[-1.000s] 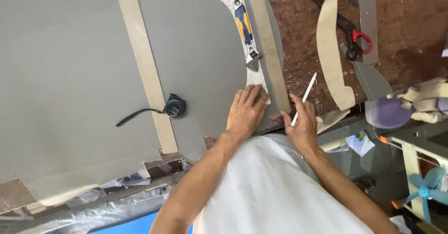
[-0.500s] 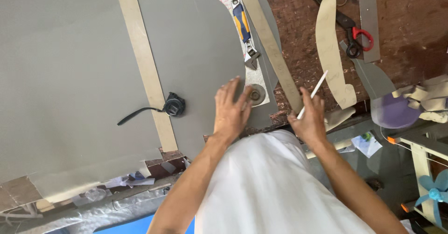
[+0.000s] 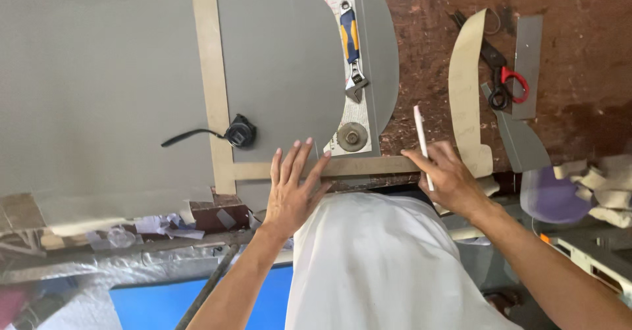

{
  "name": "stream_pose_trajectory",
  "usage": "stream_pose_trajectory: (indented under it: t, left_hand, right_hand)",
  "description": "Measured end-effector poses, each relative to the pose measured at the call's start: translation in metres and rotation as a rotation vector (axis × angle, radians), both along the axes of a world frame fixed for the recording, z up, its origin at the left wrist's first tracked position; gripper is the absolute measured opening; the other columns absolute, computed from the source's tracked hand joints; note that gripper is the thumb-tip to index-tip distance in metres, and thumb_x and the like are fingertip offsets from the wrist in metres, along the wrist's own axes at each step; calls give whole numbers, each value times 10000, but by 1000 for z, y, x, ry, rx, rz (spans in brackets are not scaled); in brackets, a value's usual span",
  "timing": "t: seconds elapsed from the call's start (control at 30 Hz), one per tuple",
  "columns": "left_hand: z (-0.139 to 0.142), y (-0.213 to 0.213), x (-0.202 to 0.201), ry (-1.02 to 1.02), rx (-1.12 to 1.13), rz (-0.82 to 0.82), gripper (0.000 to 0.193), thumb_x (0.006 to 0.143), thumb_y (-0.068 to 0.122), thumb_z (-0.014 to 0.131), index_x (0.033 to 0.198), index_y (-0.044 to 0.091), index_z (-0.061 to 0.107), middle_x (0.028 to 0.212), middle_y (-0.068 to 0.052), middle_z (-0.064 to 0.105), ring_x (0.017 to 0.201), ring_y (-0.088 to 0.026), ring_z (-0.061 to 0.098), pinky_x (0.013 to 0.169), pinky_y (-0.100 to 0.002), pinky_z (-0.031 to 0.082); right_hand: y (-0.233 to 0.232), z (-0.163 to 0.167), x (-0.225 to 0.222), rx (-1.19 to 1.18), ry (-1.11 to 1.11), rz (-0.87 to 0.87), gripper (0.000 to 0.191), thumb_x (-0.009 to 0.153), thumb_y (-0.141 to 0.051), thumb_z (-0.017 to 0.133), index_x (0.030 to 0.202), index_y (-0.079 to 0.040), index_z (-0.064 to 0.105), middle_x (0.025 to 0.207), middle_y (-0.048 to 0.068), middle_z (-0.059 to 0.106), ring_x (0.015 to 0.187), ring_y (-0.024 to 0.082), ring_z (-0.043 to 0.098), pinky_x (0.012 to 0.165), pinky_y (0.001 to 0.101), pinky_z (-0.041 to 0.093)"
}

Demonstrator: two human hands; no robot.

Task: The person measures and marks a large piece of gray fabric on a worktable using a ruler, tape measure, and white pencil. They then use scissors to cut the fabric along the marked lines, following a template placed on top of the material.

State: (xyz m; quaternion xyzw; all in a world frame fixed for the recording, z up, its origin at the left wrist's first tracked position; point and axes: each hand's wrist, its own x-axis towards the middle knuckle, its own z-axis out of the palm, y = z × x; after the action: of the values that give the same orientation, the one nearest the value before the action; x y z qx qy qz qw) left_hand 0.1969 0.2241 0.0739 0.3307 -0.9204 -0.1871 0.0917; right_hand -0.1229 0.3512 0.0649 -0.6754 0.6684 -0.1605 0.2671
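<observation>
Head view of a workbench (image 3: 592, 73) with a worn brown top, seen from above the person's white-clad torso. The left hand (image 3: 293, 188) lies open and flat, fingers spread, pressing on one narrow tan strip (image 3: 368, 166) that runs along the near edge of the bench and on the lower border of a large grey sheet (image 3: 99, 73), which covers the left half of the bench. The right hand (image 3: 451, 175) is closed around one slim white marking pencil (image 3: 422, 142), held upright with its lower end near the right end of that strip. A second tan strip (image 3: 209, 73) runs from the far edge toward the near edge across the grey sheet and meets the first at a corner. One black tape measure (image 3: 239, 133) with its strap extended to the left rests just beside this second strip. One adjustable wrench (image 3: 351, 47) with a blue and yellow handle and one round metal disc (image 3: 352, 136) lie on a printed paper strip between two rounded grey pieces. Toward the right edge lie one curved tan template (image 3: 466, 86), one pair of scissors with a red and a black handle loop (image 3: 503, 83), and two grey offcuts (image 3: 528, 60). A purple object (image 3: 553, 195) sits beyond the near right corner.
</observation>
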Motion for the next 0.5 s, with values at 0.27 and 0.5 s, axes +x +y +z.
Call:
stream_pose_trajectory:
  t: [0.27, 0.5]
  left_hand:
    - [-47, 40, 4, -115, 83, 171, 686, 931, 377, 687, 1556, 290, 419, 1576, -230, 367, 1441, -405, 357, 1197, -591, 263]
    - [-57, 37, -9, -145, -21, 283, 595, 952, 313, 668, 1519, 324, 485, 1432, -232, 475, 1293, -391, 469, 1103, -561, 361]
  right_hand:
    - [-8, -28, -17, -31, -63, 128, 619, 779, 29, 683, 1376, -110, 598, 1222, 108, 624, 1135, 332, 563, 951, 432, 523]
    - [-9, -25, -15, -119, -15, 148, 521, 794, -89, 768, 1300, -141, 656, 1170, 65, 659, 1100, 300, 607, 947, 434, 520]
